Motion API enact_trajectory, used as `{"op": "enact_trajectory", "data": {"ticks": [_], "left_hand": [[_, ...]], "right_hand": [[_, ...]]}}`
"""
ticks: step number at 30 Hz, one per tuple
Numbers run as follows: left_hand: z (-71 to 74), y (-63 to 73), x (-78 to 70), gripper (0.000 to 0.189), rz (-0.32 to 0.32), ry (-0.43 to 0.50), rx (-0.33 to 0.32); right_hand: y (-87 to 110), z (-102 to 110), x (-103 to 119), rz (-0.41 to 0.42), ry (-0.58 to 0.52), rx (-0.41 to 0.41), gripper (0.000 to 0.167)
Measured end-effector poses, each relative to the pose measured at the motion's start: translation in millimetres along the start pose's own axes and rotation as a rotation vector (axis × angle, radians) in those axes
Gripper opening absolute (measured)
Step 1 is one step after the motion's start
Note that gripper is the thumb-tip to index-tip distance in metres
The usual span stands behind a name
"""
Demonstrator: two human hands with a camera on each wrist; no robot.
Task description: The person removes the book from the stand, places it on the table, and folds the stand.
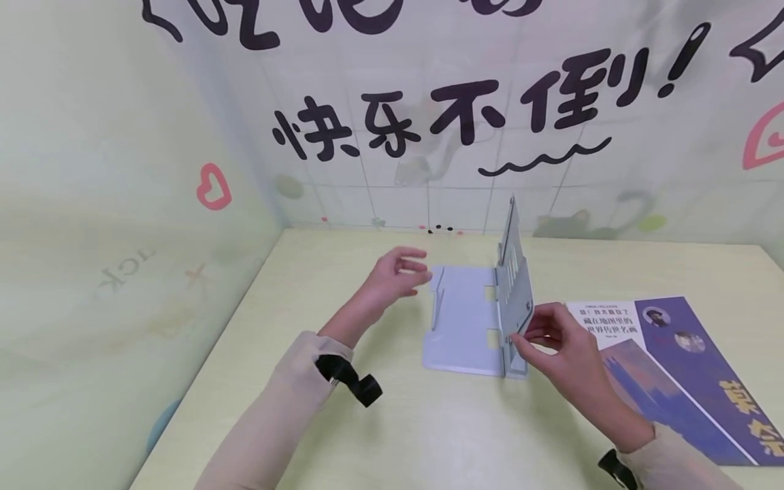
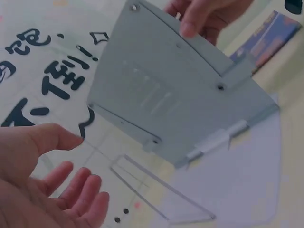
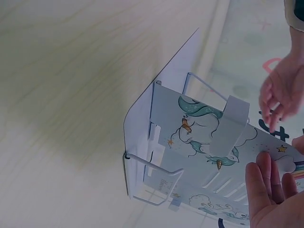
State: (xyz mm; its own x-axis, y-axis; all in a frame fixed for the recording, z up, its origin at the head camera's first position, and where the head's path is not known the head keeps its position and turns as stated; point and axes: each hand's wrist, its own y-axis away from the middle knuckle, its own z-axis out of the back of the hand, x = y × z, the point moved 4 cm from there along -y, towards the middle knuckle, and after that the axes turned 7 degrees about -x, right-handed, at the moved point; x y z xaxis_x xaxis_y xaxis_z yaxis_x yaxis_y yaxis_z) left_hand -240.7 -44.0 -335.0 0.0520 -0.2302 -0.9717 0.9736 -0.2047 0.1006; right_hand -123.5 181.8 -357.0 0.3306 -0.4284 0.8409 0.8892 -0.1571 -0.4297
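Note:
A light grey-blue metal book stand has its base plate flat on the table and its back panel raised upright on hinges. My right hand pinches the near edge of that panel, thumb on one face and fingers on the other. The panel's front carries unicorn drawings, a folded metal clip and a wire holder. Just left of the base, my left hand hovers with relaxed fingers, touching nothing. A wire leg rises from the base in the left wrist view.
Right of the stand lies a purple and white book, partly behind my right forearm. A printed curtain hangs along the table's back edge, and another pale sheet borders the left side.

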Motion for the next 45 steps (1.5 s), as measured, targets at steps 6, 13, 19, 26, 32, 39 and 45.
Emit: {"op": "enact_trajectory", "data": {"ticks": [6,13,19,26,32,39,45], "left_hand": [[-11.4,1.0,49.4,0.038,0.036,-0.180,0.112],[-25.8,-3.7,71.1,0.021,0.005,-0.059,0.019],[-30.5,-3.2,67.6,0.020,-0.014,-0.017,-0.014],[-45.7,-11.7,73.5,0.019,-0.073,-0.047,0.014],[-58.5,-15.6,75.6,0.016,-0.136,-0.112,0.056],[-70.8,-18.1,75.1,0.016,-0.212,-0.229,0.083],[-78.1,-20.6,75.2,0.020,-0.284,-0.367,0.141]], "right_hand": [[0.7,0,-3,-0.015,-0.003,0.022,0.030],[1.2,-1,-5,-0.022,-0.013,0.040,0.029],[0.1,-2,-4,-0.011,-0.021,0.035,0.030],[-0.5,-2,-3,-0.016,-0.016,0.040,0.031],[-0.6,-2,-4,-0.008,-0.009,0.038,0.031],[-2.0,-2,-2,0.010,-0.021,0.037,0.030],[-2.4,-3,-2,0.023,-0.032,0.035,0.031]]}}
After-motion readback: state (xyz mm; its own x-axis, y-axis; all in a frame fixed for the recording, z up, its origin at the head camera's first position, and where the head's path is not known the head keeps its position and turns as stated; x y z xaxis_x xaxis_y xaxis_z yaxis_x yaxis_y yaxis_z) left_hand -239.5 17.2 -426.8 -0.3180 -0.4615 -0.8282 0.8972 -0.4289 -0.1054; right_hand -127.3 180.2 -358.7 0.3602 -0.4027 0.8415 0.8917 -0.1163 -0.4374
